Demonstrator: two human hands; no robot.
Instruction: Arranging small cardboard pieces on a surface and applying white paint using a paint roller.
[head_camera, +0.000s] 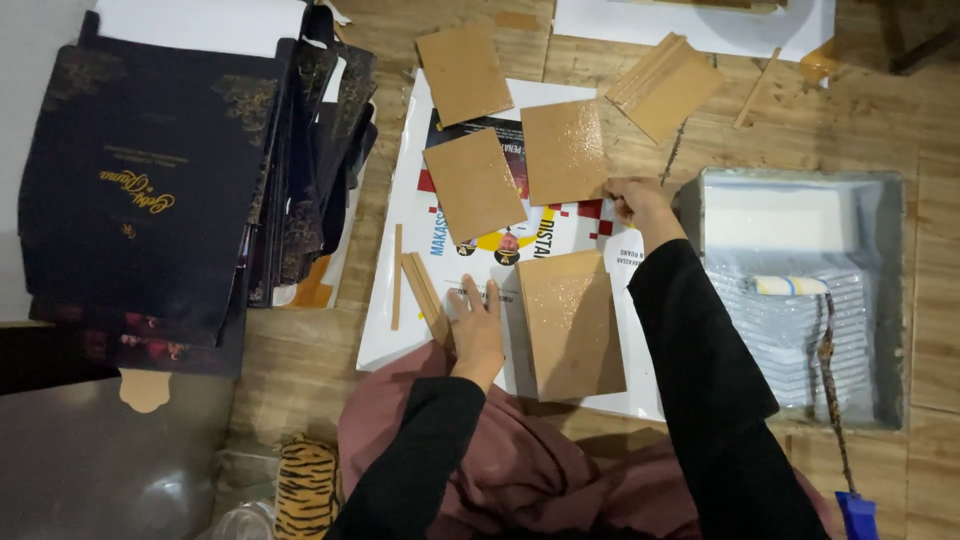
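My right hand (640, 205) pinches the lower right corner of a glossy, wet-looking brown board (563, 150) lying on a white printed sheet (400, 335). My left hand (477, 325) rests flat with fingers apart on that sheet, beside a larger glossy brown board (572, 325) and touching a narrow brown strip (425, 292). Two matt brown boards lie further up: one in the middle (472, 185) and one at the top (462, 74). Both arms wear black sleeves.
A grey paint tray (890, 300) with white glue and a small roller (790, 286) stands at the right. A stack of dark blue printed covers (150, 180) fills the left. Another brown board stack (668, 85) lies at the top right on the wooden floor.
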